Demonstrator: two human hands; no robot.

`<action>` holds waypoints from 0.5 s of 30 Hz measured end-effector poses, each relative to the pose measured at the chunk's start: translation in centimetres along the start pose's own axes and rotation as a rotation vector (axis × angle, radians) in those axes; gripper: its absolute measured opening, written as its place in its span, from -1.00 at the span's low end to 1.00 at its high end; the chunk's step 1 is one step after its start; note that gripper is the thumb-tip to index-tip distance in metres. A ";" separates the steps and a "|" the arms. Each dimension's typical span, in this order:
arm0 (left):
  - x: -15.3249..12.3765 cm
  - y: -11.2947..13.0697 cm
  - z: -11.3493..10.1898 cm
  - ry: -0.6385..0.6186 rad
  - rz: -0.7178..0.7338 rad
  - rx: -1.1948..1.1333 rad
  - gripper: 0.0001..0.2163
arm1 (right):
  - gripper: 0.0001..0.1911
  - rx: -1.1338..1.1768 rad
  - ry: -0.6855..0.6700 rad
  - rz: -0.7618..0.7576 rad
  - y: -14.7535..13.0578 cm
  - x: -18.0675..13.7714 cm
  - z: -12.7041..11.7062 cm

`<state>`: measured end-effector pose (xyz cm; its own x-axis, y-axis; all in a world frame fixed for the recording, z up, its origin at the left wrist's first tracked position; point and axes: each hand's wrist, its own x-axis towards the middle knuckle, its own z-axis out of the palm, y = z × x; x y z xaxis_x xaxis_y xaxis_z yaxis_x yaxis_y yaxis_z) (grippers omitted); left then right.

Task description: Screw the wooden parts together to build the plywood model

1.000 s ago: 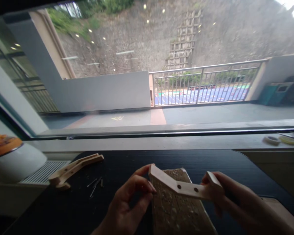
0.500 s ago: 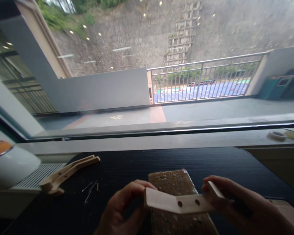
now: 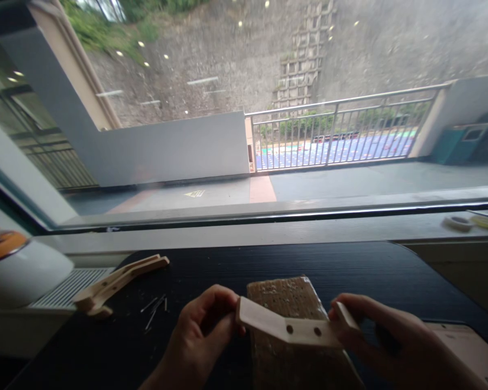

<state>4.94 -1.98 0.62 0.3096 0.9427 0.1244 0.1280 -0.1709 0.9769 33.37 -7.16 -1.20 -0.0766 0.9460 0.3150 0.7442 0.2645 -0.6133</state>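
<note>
Between my two hands is a bent, pale wooden piece (image 3: pixel 305 329) with two dark round holes in its middle. My left hand (image 3: pixel 203 330) pinches its left end between thumb and fingers. At the other end, my right hand (image 3: pixel 384 330) grips the piece near a short upturned tip. Below it lies a brown cardboard slab (image 3: pixel 287 290), its surface pitted and partly covered by shiny tape. Similar bent wooden pieces (image 3: pixel 120 281) lie together at the table's left, with several thin metal pins (image 3: pixel 154 311) beside them.
The black table (image 3: pixel 211 265) meets a pale windowsill (image 3: pixel 228 235). A white pot with an orange top (image 3: pixel 24 271) stands at the left. Tape rolls (image 3: pixel 457 223) rest on the sill at right. A pinkish flat device (image 3: pixel 467 346) lies beside my right hand.
The wooden piece has shifted slightly left and up, with both hands still on it. My left hand's fingers have rearranged at its left end. The view has moved a little.
</note>
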 end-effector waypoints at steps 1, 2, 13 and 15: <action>0.1 0.0 -0.1 -0.002 -0.011 -0.013 -0.91 | -0.79 0.013 -0.005 0.004 -0.1 0.0 0.0; 0.2 0.0 -0.1 -0.002 -0.024 -0.027 -0.91 | -0.79 0.024 -0.010 0.003 -0.3 0.1 0.0; 0.5 0.0 0.0 0.019 -0.013 -0.078 -0.93 | -0.79 0.017 -0.070 -0.035 -0.4 0.1 0.1; 0.3 0.3 0.3 0.009 -0.014 -0.067 -0.93 | -0.82 0.034 -0.123 -0.056 -0.6 0.2 -0.1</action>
<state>5.31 -1.81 0.87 0.3002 0.9473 0.1116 0.0690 -0.1383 0.9880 32.96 -7.12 -0.70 -0.1996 0.9448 0.2596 0.7140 0.3217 -0.6219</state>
